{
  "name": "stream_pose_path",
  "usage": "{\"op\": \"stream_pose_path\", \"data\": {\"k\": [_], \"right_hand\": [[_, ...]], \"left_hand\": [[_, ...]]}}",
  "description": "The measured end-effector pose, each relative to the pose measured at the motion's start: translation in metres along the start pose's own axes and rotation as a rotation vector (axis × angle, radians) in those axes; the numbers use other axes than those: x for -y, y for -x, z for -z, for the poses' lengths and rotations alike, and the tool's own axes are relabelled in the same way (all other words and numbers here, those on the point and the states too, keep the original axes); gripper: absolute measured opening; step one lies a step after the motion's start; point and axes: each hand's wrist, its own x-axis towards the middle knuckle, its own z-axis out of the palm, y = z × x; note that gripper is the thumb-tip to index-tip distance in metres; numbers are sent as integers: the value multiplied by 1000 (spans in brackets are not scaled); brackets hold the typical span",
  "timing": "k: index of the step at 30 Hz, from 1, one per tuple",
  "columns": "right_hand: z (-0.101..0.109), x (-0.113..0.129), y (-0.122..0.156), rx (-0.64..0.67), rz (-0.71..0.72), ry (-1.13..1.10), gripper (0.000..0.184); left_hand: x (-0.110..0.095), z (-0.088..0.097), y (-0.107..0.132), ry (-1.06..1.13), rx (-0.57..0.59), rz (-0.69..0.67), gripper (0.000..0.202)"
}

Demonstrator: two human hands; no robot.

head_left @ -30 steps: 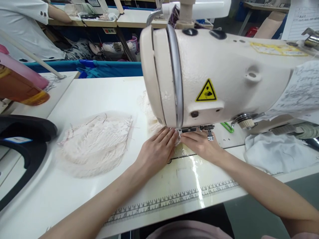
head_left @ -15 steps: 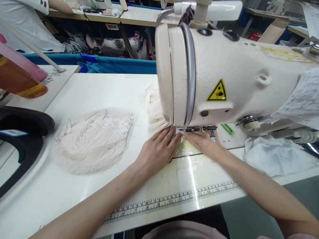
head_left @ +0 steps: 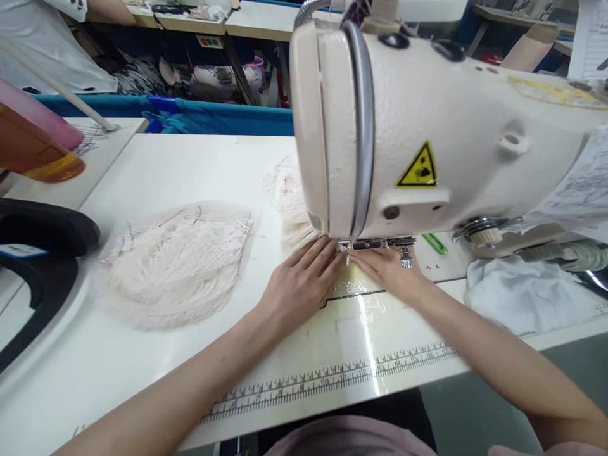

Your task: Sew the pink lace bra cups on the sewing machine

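Observation:
A cream sewing machine [head_left: 427, 126] fills the upper right of the view. My left hand [head_left: 299, 282] lies flat on the white table, fingers stretched toward the presser foot [head_left: 375, 244], pressing a small pale lace piece [head_left: 289, 202] that runs out behind the machine head. My right hand [head_left: 387, 269] rests just under the foot, fingers together on the same lace at the needle. Both hands nearly touch each other. The needle itself is hidden by the machine head.
A pile of pale lace pieces [head_left: 175, 263] lies to the left on the table [head_left: 142, 164]. A black curved object [head_left: 33, 253] sits at far left, a white cloth [head_left: 522, 294] at right, green snips [head_left: 433, 243] by the machine. Another person's white sleeve [head_left: 61, 38] shows at top left.
The view has shifted slightly, and the lace behind the machine head shows more. Both hands stay at the presser foot, with fingers edged a little forward.

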Motion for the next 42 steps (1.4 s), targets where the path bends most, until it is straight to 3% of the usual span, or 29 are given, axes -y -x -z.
{"op": "stream_pose_path", "data": {"k": [3,11,18,34,42], "right_hand": [[2,3,7,-38,43,82,22],[-4,5,13,-101,-10,52,28],[1,5,10,-6,7,-32,34],[5,12,5,204,-97,27,44],[0,8,7,143,-159,-37,38]], "left_hand": [[0,0,1,3,-21,-56,32],[1,2,-1,23,-38,-38,32],[2,0,-2,52,-44,-23,30],[2,1,-4,59,37,76,34],[2,1,-6,56,49,110,36]]}}
